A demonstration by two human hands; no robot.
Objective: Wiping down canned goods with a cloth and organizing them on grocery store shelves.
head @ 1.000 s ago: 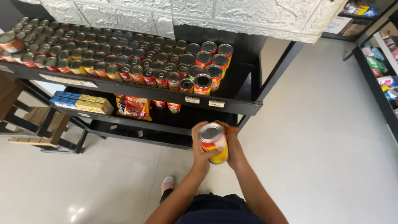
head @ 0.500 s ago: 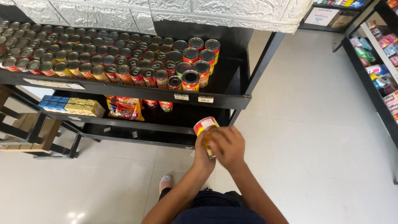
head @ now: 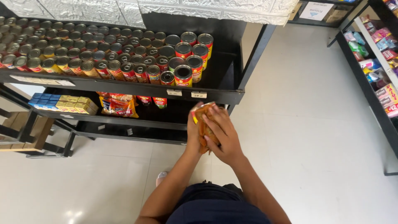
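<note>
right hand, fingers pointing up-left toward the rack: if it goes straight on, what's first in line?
Likely the front edge of the black shelf, near its small price tags. The right hand wraps a can, which would probably touch first. Depth is unclear from the head view.

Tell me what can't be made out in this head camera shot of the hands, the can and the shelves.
- Can: motion-blurred, mostly covered by the right hand; label unclear.
- Left hand: largely behind the can and right hand, so its grip is unclear.
- Rear tins on the top shelf: too small.
- Right rack: cut off by the edge.
</note>
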